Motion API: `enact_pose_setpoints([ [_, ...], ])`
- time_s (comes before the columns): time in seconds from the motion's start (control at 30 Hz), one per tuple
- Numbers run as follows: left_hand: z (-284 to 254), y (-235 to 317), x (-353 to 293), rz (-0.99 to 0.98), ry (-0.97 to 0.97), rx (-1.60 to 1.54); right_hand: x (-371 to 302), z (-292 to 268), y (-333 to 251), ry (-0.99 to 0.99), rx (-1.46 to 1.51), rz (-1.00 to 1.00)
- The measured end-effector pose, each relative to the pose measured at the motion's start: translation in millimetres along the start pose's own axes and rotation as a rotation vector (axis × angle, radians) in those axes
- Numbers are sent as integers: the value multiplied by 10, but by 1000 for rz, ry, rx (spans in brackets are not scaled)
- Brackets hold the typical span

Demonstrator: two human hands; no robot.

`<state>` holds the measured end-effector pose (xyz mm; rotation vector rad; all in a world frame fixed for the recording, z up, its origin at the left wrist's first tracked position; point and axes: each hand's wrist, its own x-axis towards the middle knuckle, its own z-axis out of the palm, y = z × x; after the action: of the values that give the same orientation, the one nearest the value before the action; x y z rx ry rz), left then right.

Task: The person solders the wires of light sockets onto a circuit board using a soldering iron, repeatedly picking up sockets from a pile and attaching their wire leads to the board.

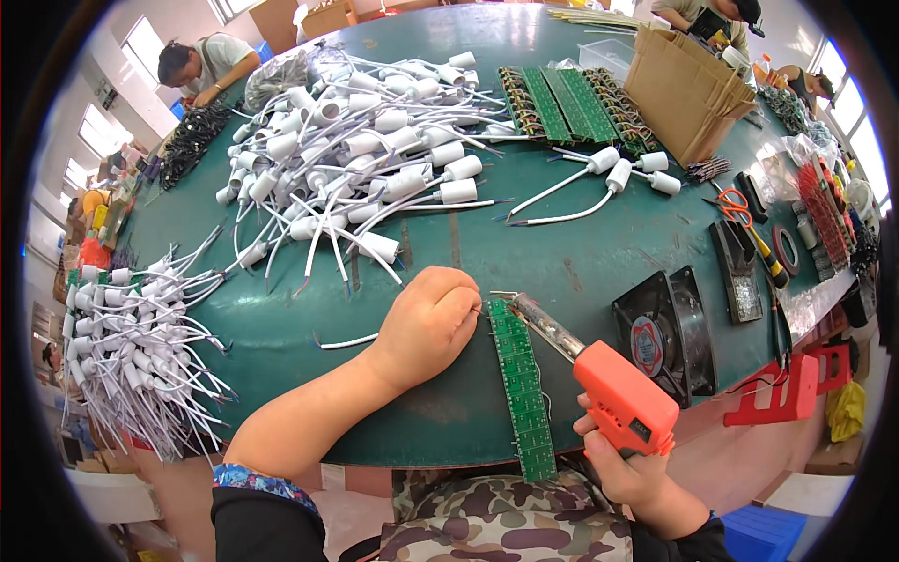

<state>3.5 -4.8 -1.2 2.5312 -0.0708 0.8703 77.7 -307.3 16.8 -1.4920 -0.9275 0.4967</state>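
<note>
My right hand (632, 473) is wrapped round the handle of a red soldering gun (626, 393). The gun's metal barrel points up and left, its tip at the far end of a long green circuit board strip (523, 384). That strip lies lengthwise toward me, its near end reaching past the table edge. Beside the strip's far end, my left hand (426, 323) is closed in a pinch. A thin wire-like bit shows at its fingertips; the rest is hidden in the fist. A white cable (346, 344) with a bared end runs under my left wrist.
A big heap of white lamp sockets (375, 140) with cables covers the far side; another pile (122, 347) sits left. Right stand a black fan (667, 337), orange scissors (733, 206), a cardboard box (688, 94) and circuit boards (571, 103). Other people work around the green table (552, 253).
</note>
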Motion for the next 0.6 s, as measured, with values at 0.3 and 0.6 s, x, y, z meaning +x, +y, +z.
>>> enact_pose_setpoints([
  [0.3,29,-45,10,28,-12,9,108,-3,49,-3,-93,-44],
  [0.6,46,-57,4,30,-21,22,142,-2,98,-22,-88,-42],
])
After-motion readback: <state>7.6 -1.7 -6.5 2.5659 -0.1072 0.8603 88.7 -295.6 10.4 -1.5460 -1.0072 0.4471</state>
